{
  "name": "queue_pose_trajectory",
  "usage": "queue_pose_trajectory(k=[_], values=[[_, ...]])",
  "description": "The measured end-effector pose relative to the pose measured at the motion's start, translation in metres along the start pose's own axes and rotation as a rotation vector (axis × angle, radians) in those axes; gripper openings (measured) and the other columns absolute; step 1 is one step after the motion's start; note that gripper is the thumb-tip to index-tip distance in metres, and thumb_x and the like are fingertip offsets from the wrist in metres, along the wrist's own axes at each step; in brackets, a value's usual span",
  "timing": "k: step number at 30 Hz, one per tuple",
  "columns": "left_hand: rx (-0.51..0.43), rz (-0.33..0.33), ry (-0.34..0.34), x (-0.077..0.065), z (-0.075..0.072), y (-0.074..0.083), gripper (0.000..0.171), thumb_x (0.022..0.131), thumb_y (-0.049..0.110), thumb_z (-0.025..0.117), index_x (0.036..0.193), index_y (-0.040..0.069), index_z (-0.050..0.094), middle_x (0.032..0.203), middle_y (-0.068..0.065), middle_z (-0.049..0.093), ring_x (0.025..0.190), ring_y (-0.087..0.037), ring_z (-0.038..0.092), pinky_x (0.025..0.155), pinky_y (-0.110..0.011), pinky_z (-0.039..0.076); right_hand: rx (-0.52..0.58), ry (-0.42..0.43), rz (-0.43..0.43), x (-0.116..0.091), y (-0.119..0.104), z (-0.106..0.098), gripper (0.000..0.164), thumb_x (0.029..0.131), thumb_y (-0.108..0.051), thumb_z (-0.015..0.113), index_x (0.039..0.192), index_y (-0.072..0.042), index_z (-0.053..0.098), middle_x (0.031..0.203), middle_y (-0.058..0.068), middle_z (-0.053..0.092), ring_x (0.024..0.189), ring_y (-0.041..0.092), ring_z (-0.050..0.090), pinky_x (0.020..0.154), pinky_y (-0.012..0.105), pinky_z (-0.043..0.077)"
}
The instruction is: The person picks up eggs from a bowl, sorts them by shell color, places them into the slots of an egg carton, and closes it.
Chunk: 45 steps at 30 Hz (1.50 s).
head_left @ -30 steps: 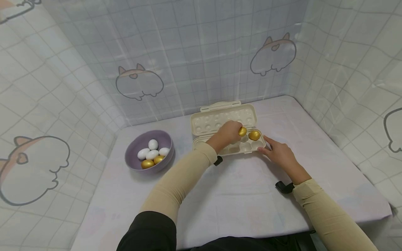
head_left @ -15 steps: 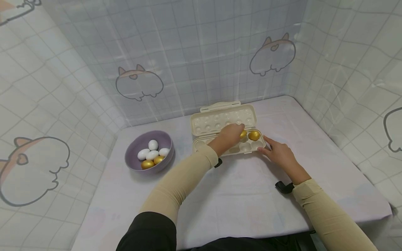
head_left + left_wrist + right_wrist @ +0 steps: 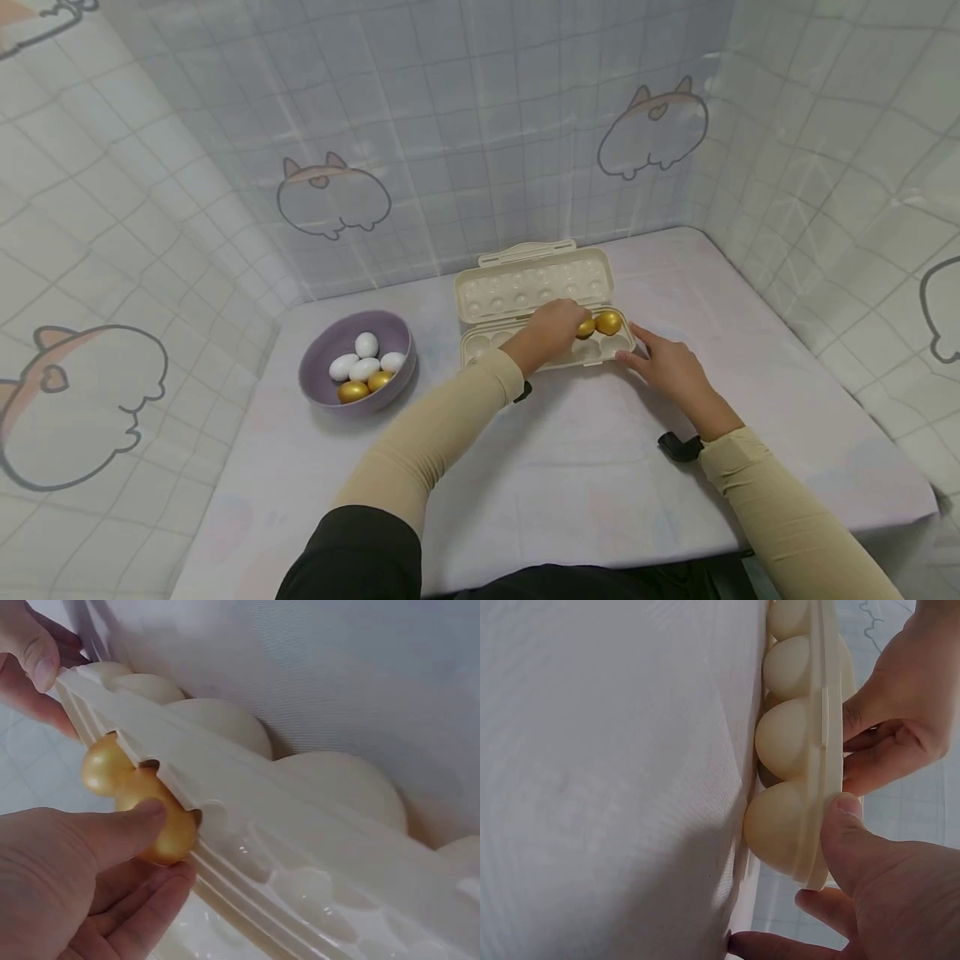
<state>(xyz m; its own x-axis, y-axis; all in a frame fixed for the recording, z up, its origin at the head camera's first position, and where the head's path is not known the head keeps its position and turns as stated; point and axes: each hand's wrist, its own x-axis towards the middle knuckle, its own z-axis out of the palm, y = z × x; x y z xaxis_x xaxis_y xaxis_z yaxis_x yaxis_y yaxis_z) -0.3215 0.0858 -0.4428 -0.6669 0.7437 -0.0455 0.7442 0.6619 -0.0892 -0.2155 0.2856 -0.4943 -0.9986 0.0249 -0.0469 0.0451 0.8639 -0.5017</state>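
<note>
A cream egg carton lies on the table with its lid folded back toward the wall. Over its right half, my left hand pinches a gold egg between thumb and fingers, low at a cup in the back row. Another gold egg sits in the corner cup just to the right. My right hand grips the carton's right end; its thumb presses on the rim and the other fingers reach behind and down to the table. The left hand hides some middle cups in the head view.
Left of the carton stands a purple bowl with several white eggs and two gold eggs. A pale cloth covers the table, with tile-patterned sheets behind and at both sides.
The left hand has shifted slightly right and down, bringing the gold egg lower, close beside the corner egg. The right hand and the bowl have stayed in place.
</note>
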Motion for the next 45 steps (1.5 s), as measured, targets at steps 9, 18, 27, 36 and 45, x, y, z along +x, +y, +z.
queue_pose_trajectory(k=[9, 18, 27, 36, 45], values=[[-0.028, 0.02, 0.049, 0.001, 0.003, -0.006, 0.033, 0.101, -0.001, 0.059, 0.118, 0.022, 0.077, 0.106, 0.002, 0.076, 0.102, -0.014, 0.069, 0.092, -0.03, 0.057, 0.001, 0.001, 0.007, 0.0, 0.001, 0.001, 0.083, 0.104, -0.059, 0.057, 0.165, -0.009, 0.033, 0.155, 0.034, 0.046, 0.138, 0.059, 0.048, 0.109, 0.07, 0.044], [-0.05, 0.013, 0.049, 0.002, 0.001, -0.005, 0.026, 0.103, 0.004, 0.06, 0.116, 0.018, 0.078, 0.106, 0.0, 0.078, 0.098, -0.013, 0.068, 0.085, -0.028, 0.056, 0.002, 0.003, -0.001, -0.001, -0.001, 0.002, 0.083, 0.104, -0.06, 0.057, 0.165, -0.009, 0.033, 0.155, 0.034, 0.046, 0.138, 0.058, 0.048, 0.108, 0.07, 0.045], [-0.137, -0.065, 0.05, -0.005, -0.005, -0.016, 0.024, 0.105, 0.013, 0.06, 0.123, 0.018, 0.076, 0.111, 0.002, 0.078, 0.103, -0.015, 0.07, 0.09, -0.03, 0.057, 0.012, -0.003, -0.002, 0.0, -0.001, 0.002, 0.081, 0.105, -0.057, 0.058, 0.166, -0.01, 0.031, 0.156, 0.033, 0.045, 0.14, 0.058, 0.047, 0.11, 0.07, 0.044], [-0.295, -0.192, 0.107, -0.031, -0.02, -0.058, 0.045, 0.102, 0.027, 0.071, 0.144, 0.013, 0.066, 0.145, -0.004, 0.068, 0.138, -0.022, 0.063, 0.116, -0.035, 0.049, 0.007, -0.013, 0.008, 0.0, -0.004, 0.002, 0.082, 0.105, -0.057, 0.057, 0.166, -0.01, 0.03, 0.157, 0.033, 0.044, 0.142, 0.058, 0.045, 0.112, 0.07, 0.042], [-0.398, -0.364, 0.19, -0.078, -0.03, -0.127, 0.05, 0.103, 0.03, 0.07, 0.149, 0.014, 0.061, 0.148, -0.008, 0.066, 0.13, -0.028, 0.067, 0.111, -0.043, 0.053, 0.009, -0.023, 0.029, -0.001, -0.005, -0.002, 0.084, 0.104, -0.059, 0.057, 0.166, -0.01, 0.029, 0.158, 0.034, 0.041, 0.144, 0.058, 0.042, 0.113, 0.071, 0.04]])
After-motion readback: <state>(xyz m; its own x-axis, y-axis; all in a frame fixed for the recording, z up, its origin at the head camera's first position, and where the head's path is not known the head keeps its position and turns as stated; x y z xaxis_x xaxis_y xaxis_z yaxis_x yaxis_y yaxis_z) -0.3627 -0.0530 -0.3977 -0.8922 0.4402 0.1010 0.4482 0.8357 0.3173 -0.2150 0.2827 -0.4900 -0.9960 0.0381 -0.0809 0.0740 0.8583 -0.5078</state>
